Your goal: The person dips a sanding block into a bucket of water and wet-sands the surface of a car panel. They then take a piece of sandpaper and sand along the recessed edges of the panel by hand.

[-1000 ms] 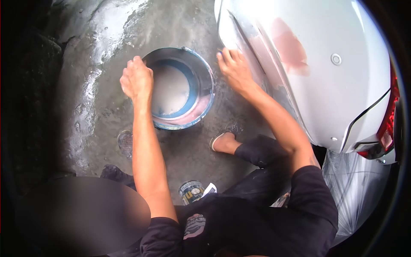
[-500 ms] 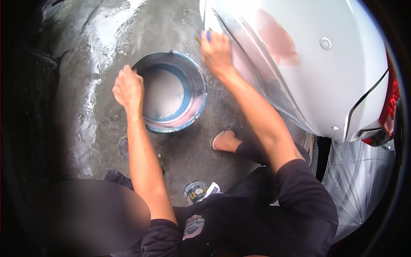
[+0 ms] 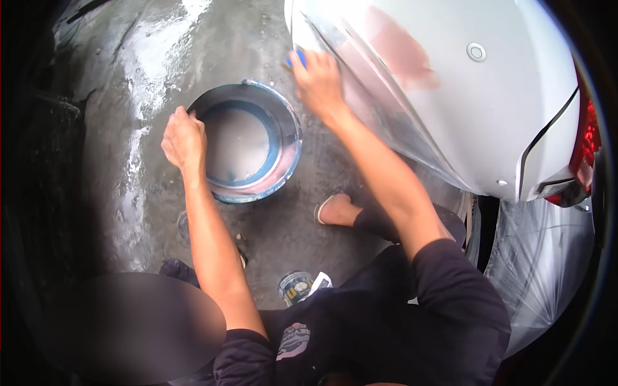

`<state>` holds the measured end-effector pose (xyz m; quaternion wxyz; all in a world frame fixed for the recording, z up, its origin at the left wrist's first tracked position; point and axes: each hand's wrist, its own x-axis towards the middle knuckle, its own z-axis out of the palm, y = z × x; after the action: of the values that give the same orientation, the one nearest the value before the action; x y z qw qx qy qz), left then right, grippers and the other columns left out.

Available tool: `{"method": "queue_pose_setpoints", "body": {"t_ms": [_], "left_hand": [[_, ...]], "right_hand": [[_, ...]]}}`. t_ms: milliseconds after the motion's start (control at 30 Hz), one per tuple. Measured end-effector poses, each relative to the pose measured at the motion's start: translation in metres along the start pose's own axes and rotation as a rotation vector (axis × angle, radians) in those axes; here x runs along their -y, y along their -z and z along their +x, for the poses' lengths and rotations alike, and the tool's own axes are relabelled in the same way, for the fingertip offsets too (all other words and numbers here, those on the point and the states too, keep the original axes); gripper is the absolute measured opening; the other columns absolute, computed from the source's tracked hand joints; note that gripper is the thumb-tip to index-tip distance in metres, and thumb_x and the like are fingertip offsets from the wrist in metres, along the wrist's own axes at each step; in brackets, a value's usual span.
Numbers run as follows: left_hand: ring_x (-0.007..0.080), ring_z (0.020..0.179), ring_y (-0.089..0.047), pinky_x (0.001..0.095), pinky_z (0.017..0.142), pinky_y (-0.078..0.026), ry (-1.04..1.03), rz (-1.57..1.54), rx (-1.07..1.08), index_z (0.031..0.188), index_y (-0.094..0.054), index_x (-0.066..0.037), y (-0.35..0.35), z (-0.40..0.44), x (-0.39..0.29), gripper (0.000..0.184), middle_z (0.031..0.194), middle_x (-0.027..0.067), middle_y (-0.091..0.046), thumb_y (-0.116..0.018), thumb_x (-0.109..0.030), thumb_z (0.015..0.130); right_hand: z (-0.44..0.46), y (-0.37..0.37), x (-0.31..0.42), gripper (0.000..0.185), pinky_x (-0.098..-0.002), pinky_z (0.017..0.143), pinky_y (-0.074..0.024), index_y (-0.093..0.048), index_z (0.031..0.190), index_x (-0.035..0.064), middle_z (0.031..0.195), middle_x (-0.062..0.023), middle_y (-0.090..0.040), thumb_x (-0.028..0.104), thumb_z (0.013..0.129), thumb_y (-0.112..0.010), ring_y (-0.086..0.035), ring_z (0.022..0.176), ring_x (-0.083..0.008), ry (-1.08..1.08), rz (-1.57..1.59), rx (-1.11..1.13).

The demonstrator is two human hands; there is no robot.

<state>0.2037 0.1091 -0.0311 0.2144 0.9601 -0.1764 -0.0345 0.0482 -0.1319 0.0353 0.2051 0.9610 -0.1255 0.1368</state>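
Note:
My left hand [image 3: 185,140] is closed over the left rim of a round bucket [image 3: 288,161], its fingers curled at the edge. Cloudy whitish liquid [image 3: 237,143] fills the bottom of the bucket, inside a blue ring. My right hand [image 3: 317,78] has its fingers bent round a small blue and yellowish piece [image 3: 296,60], mostly hidden by the hand. It is at the lower side of a white car body [image 3: 508,103], beside a bare pinkish-grey strip. A reddish-brown patch [image 3: 400,51] marks the panel above that strip.
A labelled can [image 3: 295,287] with a white paper [image 3: 322,281] stands near my legs. A clear round container [image 3: 183,226] is beside my left forearm. Wet concrete floor [image 3: 154,71] lies at the left. Plastic sheeting [image 3: 531,264] hangs below the tail light [image 3: 587,148].
My right hand has moved up and left along the car's side, showing more of the blue piece. The bucket, my left hand and the car have shifted left in view.

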Motion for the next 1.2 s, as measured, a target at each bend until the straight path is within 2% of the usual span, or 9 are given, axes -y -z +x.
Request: {"method": "queue_pose_setpoints", "body": {"t_ms": [133,333,533,600,767,867,967,1133,1200], "left_hand": [[0.0386,0.097,-0.073,0.0517,0.082,-0.057,0.022,0.019,-0.010,0.104,-0.070,-0.007,-0.002,0.005,-0.004,0.022,0.104,0.0147,-0.075,-0.063,-0.027,0.101],[0.0394,0.097,-0.073,0.0519,0.082,-0.057,-0.002,0.023,-0.008,0.105,-0.070,-0.007,-0.002,0.000,-0.003,0.023,0.105,0.0149,-0.075,-0.063,-0.028,0.101],[0.0397,0.097,-0.073,0.0518,0.082,-0.057,0.020,0.053,0.015,0.105,-0.070,-0.007,-0.001,0.004,-0.003,0.024,0.105,0.0150,-0.075,-0.063,-0.030,0.101],[0.0398,0.097,-0.073,0.0518,0.082,-0.057,-0.005,0.083,0.038,0.105,-0.070,-0.007,-0.004,-0.005,-0.006,0.025,0.105,0.0147,-0.075,-0.063,-0.030,0.101],[0.0398,0.097,-0.073,0.0514,0.083,-0.056,-0.008,0.036,-0.010,0.105,-0.070,-0.007,-0.004,0.001,-0.003,0.025,0.105,0.0153,-0.075,-0.063,-0.031,0.101],[0.0397,0.097,-0.073,0.0514,0.083,-0.056,0.010,0.019,-0.021,0.104,-0.070,-0.007,-0.002,0.004,-0.001,0.026,0.105,0.0152,-0.075,-0.064,-0.032,0.101],[0.0397,0.097,-0.073,0.0515,0.083,-0.056,0.017,0.040,-0.011,0.104,-0.070,-0.007,-0.006,0.003,-0.002,0.026,0.105,0.0149,-0.075,-0.063,-0.032,0.101],[0.0395,0.097,-0.073,0.0513,0.083,-0.056,-0.037,0.056,-0.053,0.104,-0.070,-0.007,-0.009,-0.002,0.000,0.025,0.104,0.0145,-0.075,-0.063,-0.031,0.101],[0.0393,0.097,-0.073,0.0511,0.083,-0.057,-0.003,0.004,-0.037,0.103,-0.070,-0.007,-0.003,0.000,-0.003,0.025,0.104,0.0145,-0.075,-0.064,-0.031,0.101]], "right_hand": [[-0.075,0.021,-0.015,0.054,-0.0431,0.089,-0.0458,-0.068,0.132,0.0025,0.115,-0.0169,-0.063,0.008,0.079,-0.074,-0.058,0.112,-0.0338,0.024,0.069,-0.124],[0.028,-0.006,-0.002,0.048,-0.0431,0.089,-0.0453,-0.069,0.124,0.0039,0.107,-0.0142,-0.059,0.007,0.076,-0.073,-0.058,0.105,-0.0314,0.035,-0.014,-0.083],[-0.086,0.025,-0.022,0.041,-0.0440,0.093,-0.0465,-0.071,0.124,0.0029,0.118,-0.0181,-0.065,0.011,0.083,-0.071,-0.060,0.109,-0.0310,0.047,-0.002,-0.150],[-0.077,0.016,-0.017,0.040,-0.0442,0.094,-0.0462,-0.072,0.123,0.0034,0.118,-0.0192,-0.066,0.014,0.085,-0.070,-0.060,0.111,-0.0320,0.019,0.014,-0.140],[0.030,-0.016,0.003,0.057,-0.0448,0.095,-0.0446,-0.070,0.129,0.0056,0.123,-0.0169,-0.065,0.011,0.073,-0.078,-0.059,0.115,-0.0310,0.015,0.002,0.012],[-0.035,0.006,-0.011,0.054,-0.0439,0.094,-0.0449,-0.070,0.127,0.0044,0.121,-0.0156,-0.064,0.010,0.074,-0.077,-0.059,0.112,-0.0301,0.030,0.033,-0.169],[-0.087,0.027,-0.020,0.053,-0.0426,0.092,-0.0454,-0.070,0.126,0.0044,0.123,-0.0148,-0.064,0.010,0.074,-0.076,-0.059,0.109,-0.0299,0.023,0.042,-0.151],[-0.007,0.004,-0.007,0.058,-0.0429,0.092,-0.0464,-0.068,0.129,0.0059,0.122,-0.0133,-0.062,0.007,0.072,-0.076,-0.058,0.110,-0.0303,0.015,0.016,-0.078],[0.002,0.005,-0.011,0.044,-0.0435,0.098,-0.0473,-0.071,0.123,0.0023,0.125,-0.0198,-0.066,0.010,0.080,-0.071,-0.060,0.112,-0.0318,0.041,0.105,-0.019]]}}
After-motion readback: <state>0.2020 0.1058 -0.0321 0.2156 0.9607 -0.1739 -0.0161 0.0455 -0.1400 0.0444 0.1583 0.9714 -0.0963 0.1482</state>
